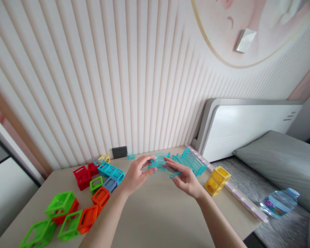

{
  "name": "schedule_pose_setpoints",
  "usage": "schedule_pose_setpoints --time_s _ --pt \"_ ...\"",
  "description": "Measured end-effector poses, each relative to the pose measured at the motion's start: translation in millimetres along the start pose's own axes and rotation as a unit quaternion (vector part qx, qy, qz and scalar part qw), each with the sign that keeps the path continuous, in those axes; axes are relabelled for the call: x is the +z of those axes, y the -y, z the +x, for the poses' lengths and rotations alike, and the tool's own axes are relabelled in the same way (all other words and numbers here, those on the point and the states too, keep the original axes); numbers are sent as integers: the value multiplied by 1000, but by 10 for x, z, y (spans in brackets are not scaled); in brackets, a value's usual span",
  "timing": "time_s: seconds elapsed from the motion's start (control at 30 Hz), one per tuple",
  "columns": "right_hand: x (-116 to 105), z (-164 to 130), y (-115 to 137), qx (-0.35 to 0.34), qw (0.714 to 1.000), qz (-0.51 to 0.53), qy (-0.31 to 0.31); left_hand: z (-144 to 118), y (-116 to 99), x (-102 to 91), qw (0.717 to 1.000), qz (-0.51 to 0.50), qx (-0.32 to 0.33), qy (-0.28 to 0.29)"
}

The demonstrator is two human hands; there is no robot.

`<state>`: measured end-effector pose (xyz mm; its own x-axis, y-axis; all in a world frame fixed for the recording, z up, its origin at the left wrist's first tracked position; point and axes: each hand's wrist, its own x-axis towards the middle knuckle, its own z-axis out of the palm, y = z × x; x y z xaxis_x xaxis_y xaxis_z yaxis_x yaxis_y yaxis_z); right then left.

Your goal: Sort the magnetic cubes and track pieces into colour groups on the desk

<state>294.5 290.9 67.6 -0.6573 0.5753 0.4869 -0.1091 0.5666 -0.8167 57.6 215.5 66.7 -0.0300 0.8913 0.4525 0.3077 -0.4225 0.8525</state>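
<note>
Above the table's far middle, my left hand and right hand pinch opposite ends of a curved teal track, keeping it level, clear of the teal pile at right.

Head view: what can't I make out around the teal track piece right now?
- Teal track piece: its middle and ends are covered by the left hand and right hand; grip contact is unclear.
- Teal pile: piece count is blurred.
- Green frames: cut off by the bottom edge.

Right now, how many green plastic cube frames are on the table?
4: three bright green plastic cube frames near the front left corner, one smaller further back. Others may be hidden.
</note>
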Motion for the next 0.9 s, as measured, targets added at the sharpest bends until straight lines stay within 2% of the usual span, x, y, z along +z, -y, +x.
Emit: schedule_pose_setpoints --time_s 0.07,0.17,0.3,0.4,0.5,0.67,0.9 --pt "-19 56 10 23 999 34 -14 5 22 9 1000 -12 2 -6" --pt "-24 142 -23 53 997 38 -40 18 71 30 998 39 23 -48" --pt "14 309 -210 27 992 36 -116 80 146 95 980 140 50 -133" --pt "23 447 -391 9 987 -1 -163 180 200 198 962 185 53 -193" --pt "-23 539 -507 17 980 -82 -180 291 256 333 948 214 52 -230" --pt "-82 550 -638 24 955 -195 -221 375 374 503 934 260 57 -236" --pt "5 466 -913 21 956 -217 -195 346 501 540 925 302 45 -227"
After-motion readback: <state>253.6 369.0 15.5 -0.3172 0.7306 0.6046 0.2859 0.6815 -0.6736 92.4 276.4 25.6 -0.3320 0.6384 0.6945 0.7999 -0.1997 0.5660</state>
